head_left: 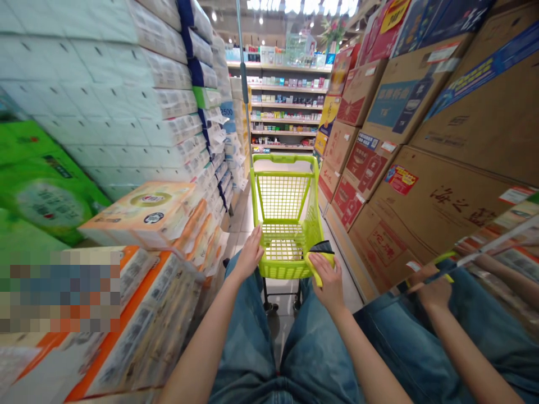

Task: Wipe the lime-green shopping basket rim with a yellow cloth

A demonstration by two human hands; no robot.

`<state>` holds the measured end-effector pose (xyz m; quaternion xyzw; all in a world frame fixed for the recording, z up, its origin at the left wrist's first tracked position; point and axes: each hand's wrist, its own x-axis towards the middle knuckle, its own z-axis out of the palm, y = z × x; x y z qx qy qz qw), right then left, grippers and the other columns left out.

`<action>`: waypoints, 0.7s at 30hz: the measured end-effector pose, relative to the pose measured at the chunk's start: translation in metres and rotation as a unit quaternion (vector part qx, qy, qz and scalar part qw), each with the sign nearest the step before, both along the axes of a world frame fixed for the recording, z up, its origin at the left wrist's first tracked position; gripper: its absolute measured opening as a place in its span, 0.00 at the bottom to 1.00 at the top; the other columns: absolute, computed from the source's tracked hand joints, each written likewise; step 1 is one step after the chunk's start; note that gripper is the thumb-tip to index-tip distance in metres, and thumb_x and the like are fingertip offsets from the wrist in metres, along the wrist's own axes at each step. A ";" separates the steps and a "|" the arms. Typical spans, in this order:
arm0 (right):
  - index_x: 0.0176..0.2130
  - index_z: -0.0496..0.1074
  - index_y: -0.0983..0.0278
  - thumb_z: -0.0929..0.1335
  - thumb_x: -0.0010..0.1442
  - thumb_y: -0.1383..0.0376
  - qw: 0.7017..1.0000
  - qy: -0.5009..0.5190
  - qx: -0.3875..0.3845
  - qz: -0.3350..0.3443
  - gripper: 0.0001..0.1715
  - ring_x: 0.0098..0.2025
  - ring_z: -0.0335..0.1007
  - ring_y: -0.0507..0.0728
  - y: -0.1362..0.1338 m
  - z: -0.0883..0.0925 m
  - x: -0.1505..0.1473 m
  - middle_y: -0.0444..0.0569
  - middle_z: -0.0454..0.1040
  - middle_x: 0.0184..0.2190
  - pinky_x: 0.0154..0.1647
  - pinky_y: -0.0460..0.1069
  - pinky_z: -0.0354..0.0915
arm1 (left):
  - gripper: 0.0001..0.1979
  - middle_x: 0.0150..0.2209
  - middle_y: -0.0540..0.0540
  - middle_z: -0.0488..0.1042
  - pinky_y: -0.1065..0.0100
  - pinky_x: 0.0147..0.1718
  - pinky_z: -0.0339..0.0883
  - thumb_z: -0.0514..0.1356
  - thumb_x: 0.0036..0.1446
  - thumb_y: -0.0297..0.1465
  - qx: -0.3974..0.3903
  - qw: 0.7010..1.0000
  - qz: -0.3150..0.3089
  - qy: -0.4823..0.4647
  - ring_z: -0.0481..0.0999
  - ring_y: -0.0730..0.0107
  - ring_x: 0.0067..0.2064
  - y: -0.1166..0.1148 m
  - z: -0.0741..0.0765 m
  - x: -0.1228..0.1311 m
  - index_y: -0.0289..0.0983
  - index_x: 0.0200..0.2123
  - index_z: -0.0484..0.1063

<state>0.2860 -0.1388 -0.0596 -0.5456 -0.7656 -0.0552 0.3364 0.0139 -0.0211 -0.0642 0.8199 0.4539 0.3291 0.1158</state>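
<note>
Steadying a green shopping cart (283, 159) with both hands level, the left hand (251, 255) curls shut on its rear rail, the right hand (330, 282) clasping a yellow cloth (319, 268) against it.

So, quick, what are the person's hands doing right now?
Left hand: closed on the rim of the lime-green shopping cart.
Right hand: closed, holding a yellow-and-black item.

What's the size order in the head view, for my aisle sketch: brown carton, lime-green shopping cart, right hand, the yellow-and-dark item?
1. Brown carton
2. Lime-green shopping cart
3. Right hand and yellow-and-dark item: they look alike, and camera nearness makes ranking unsure.
</note>
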 end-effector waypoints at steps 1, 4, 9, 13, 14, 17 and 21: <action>0.61 0.61 0.62 0.61 0.59 0.71 1.000 0.000 0.003 0.000 0.31 0.63 0.60 0.59 -0.002 -0.001 -0.002 0.53 0.68 0.59 0.69 0.63 0.37 | 0.34 0.71 0.41 0.44 0.53 0.67 0.47 0.45 0.60 0.23 0.005 1.000 0.003 0.000 0.43 0.64 0.71 -0.002 0.001 -0.002 0.38 0.69 0.40; 0.61 0.61 0.62 0.61 0.59 0.71 1.000 0.002 0.015 -0.009 0.31 0.63 0.60 0.59 -0.007 -0.004 -0.009 0.53 0.69 0.59 0.69 0.63 0.37 | 0.32 0.70 0.40 0.47 0.53 0.67 0.48 0.44 0.62 0.24 0.018 1.000 0.015 0.007 0.45 0.64 0.70 -0.011 0.004 -0.006 0.37 0.69 0.42; 0.61 0.61 0.61 0.61 0.60 0.72 0.999 0.004 0.034 -0.028 0.30 0.63 0.61 0.59 -0.015 -0.012 -0.013 0.53 0.70 0.58 0.68 0.64 0.38 | 0.27 0.68 0.44 0.53 0.51 0.66 0.50 0.42 0.67 0.27 0.028 0.999 0.010 0.046 0.47 0.65 0.70 -0.044 0.008 -0.009 0.40 0.68 0.47; 0.62 0.59 0.60 0.59 0.55 0.76 0.999 -0.005 0.025 -0.026 0.37 0.64 0.60 0.59 -0.019 -0.014 -0.010 0.52 0.69 0.59 0.69 0.64 0.39 | 0.27 0.69 0.45 0.53 0.53 0.65 0.52 0.43 0.68 0.30 0.061 0.994 -0.012 0.094 0.47 0.65 0.70 -0.080 0.005 -0.014 0.42 0.69 0.44; 0.63 0.58 0.60 0.59 0.53 0.77 0.999 -0.010 0.022 -0.022 0.40 0.64 0.59 0.59 -0.020 -0.013 -0.010 0.52 0.69 0.59 0.69 0.64 0.39 | 0.28 0.69 0.45 0.53 0.53 0.65 0.53 0.44 0.68 0.30 0.068 0.992 -0.018 0.108 0.48 0.65 0.70 -0.088 0.005 -0.015 0.42 0.69 0.44; 0.66 0.54 0.61 0.58 0.49 0.78 1.000 -0.025 0.007 -0.013 0.46 0.66 0.56 0.59 -0.023 -0.009 -0.007 0.52 0.66 0.61 0.69 0.64 0.38 | 0.29 0.68 0.44 0.54 0.54 0.65 0.54 0.45 0.67 0.30 0.086 0.987 -0.025 0.133 0.50 0.64 0.69 -0.107 0.003 -0.015 0.41 0.69 0.43; 0.66 0.53 0.58 0.58 0.46 0.79 0.998 -0.044 -0.026 -0.037 0.50 0.70 0.47 0.60 -0.030 -0.003 -0.005 0.51 0.56 0.67 0.69 0.67 0.35 | 0.30 0.68 0.43 0.52 0.55 0.65 0.54 0.45 0.66 0.28 0.094 0.985 0.005 0.146 0.50 0.64 0.69 -0.120 0.001 -0.010 0.39 0.70 0.41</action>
